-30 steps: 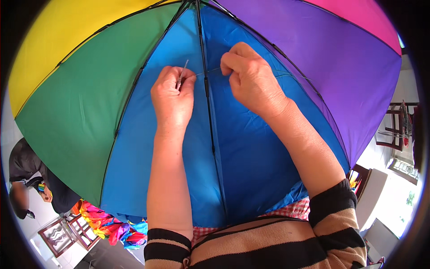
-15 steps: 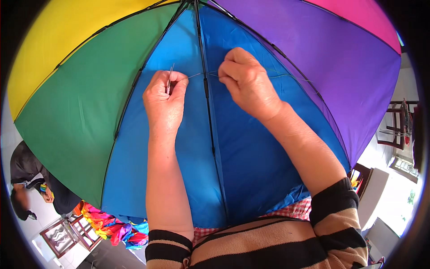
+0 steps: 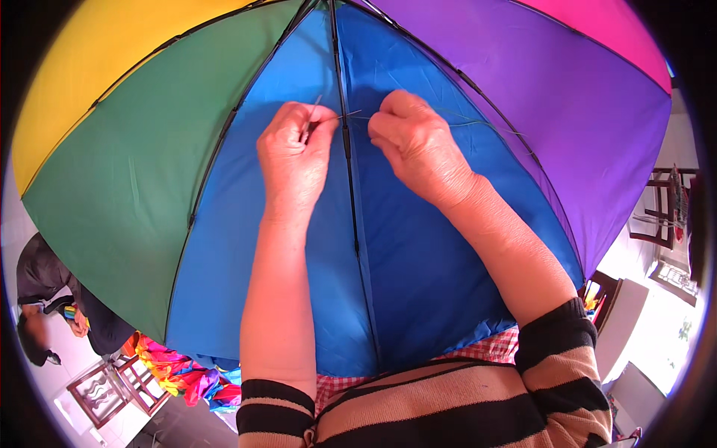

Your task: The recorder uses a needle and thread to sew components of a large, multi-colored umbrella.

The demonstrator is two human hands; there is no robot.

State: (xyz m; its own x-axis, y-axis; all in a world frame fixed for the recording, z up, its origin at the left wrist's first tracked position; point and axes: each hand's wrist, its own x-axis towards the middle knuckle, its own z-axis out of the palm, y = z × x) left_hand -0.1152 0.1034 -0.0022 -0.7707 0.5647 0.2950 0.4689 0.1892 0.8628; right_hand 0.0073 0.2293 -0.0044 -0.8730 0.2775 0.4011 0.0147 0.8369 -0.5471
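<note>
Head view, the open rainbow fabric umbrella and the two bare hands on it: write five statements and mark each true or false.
1. The left hand pinches a thin metal needle on the blue fabric panel of the open rainbow fabric umbrella. True.
2. The right hand lies on the yellow panel. False: it is on the blue panel, right of the black metal rib.
3. A thin thread runs across the rib between the hands. True.
4. Both forearms are covered to the wrist. False: the striped black and tan sleeves stop near the elbows.
5. The green panel lies right of the purple one. False: it lies left of the blue.
</note>
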